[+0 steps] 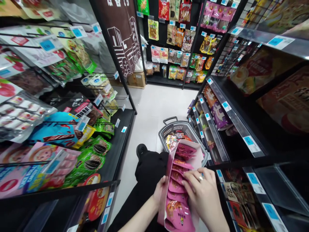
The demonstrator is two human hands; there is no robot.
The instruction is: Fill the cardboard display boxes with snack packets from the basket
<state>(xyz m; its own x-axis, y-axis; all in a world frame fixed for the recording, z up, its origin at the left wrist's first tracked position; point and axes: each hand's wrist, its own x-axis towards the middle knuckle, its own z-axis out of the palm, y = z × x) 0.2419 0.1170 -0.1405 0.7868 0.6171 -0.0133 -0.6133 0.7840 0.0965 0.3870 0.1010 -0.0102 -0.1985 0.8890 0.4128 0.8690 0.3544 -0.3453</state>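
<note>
An open pink cardboard box [163, 206] with a row of pink snack packets [178, 211] standing in it is tilted over my lap. My left hand [160, 193] grips the box's left wall, thumb at the rim and the other fingers hidden beneath. Over the right side of the box, my right hand [202, 190] wears a ring and has its bent fingers on a packet in the middle of the row. Its fingertips seem pinched at that packet's edge. Just beyond the box, a grey shopping basket [193, 129] on the floor holds several small colourful packets [172, 141].
Shelves of bagged snacks [60, 129] line the left, with a black shelf edge [124, 141] beside my legs. Close on the right stand shelves with price tags [251, 143]. Pale floor [154, 100] runs to a hanging snack display [169, 58] and a cardboard carton [136, 80].
</note>
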